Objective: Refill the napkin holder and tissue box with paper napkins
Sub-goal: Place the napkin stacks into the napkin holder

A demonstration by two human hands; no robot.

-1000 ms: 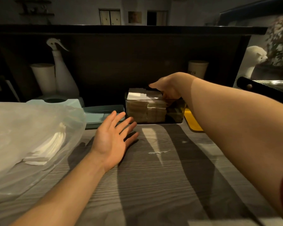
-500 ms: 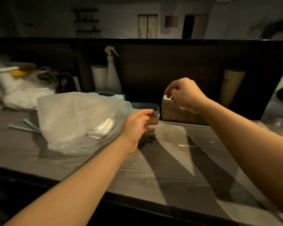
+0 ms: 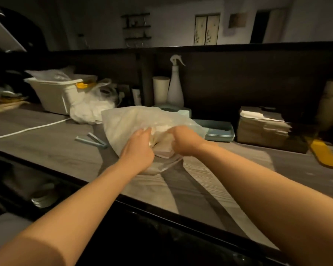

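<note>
1. Worktop (image 3: 46,139): grey wood grain, black front edge.
2. Plastic bag (image 3: 127,123): translucent, milky white.
3. Napkins (image 3: 162,151) inside: white.
4. Tray (image 3: 220,131): pale blue-green.
5. Spray bottle (image 3: 175,87): white.
6. Mat (image 3: 323,154): yellow.
7. Napkin holder (image 3: 267,131): dark, transparent.

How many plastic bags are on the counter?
2: the clear bag of napkins the hands are opening mid-counter, and a white bag behind it by the white bin. The bin may hide more.
</note>
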